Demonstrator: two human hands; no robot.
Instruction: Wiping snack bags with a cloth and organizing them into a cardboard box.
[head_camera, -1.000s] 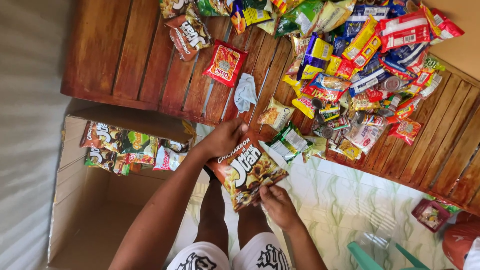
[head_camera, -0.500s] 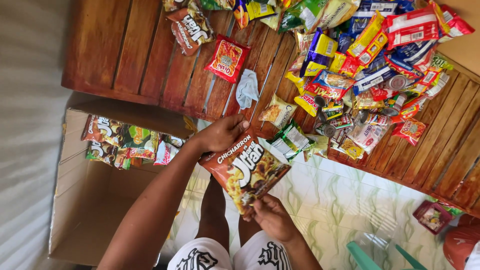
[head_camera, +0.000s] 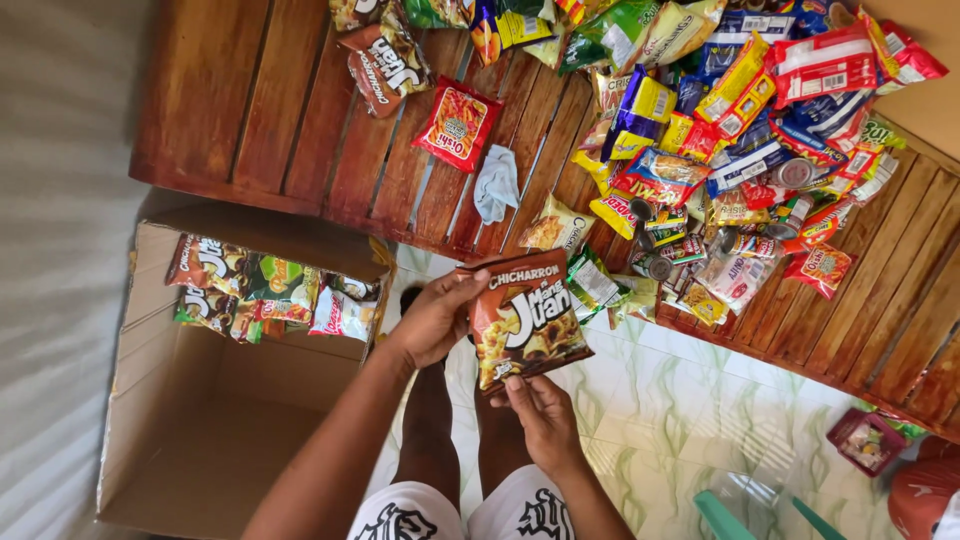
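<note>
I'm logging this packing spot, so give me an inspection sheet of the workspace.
Surface: slatted wooden table, partly bare.
Job's things: brown snack bag held by both hands; open cardboard box with snack packs along one wall.
Clutter: heap of snack packets, light cloth.
Grippers: left hand grips bag's edge; right hand pinches its lower corner.
Cables: nothing seen.
Surroundings: tiled floor, green chair.

I see snack packets (head_camera: 520, 20) cut off at 12 o'clock | red tub (head_camera: 925, 495) clipped at 4 o'clock | left hand (head_camera: 435, 318) hides brown packet (head_camera: 525, 320) edge
</note>
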